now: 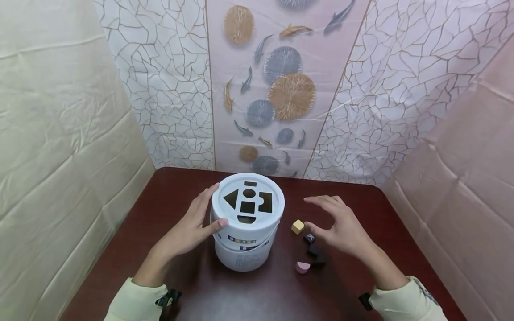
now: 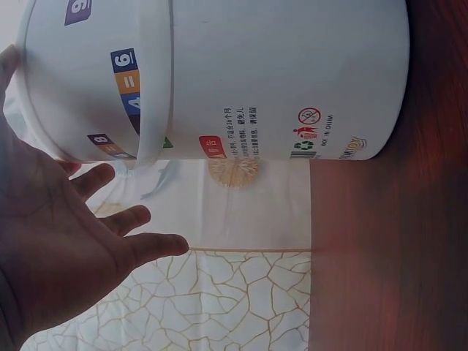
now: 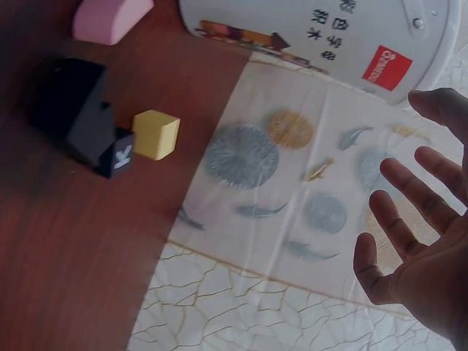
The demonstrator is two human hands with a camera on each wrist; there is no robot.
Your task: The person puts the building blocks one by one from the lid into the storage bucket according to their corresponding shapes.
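Observation:
A white bucket [image 1: 241, 258] stands upright on the table, its white lid [image 1: 263, 220] cut with several shaped holes: a triangle, a circle, a square and others. My left hand [image 1: 186, 232] rests against the lid's left side, thumb on the near rim and fingers spread along the edge. Right of the bucket, my right hand [image 1: 343, 225] hovers with fingers apart and nothing in it. Its thumb is near a yellow cube [image 3: 156, 134] and a small black block marked K [image 3: 121, 156]. Larger black blocks [image 3: 69, 102] and a pink half-round block [image 1: 303, 267] lie closer to me.
The dark red-brown table [image 1: 184, 187] ends at a back wall cloth [image 1: 172, 89] printed with fish and cracked lines. Pale padded cloth walls [image 1: 60, 156] rise on both sides. The bucket's white handle [image 2: 155, 80] hangs down across its front.

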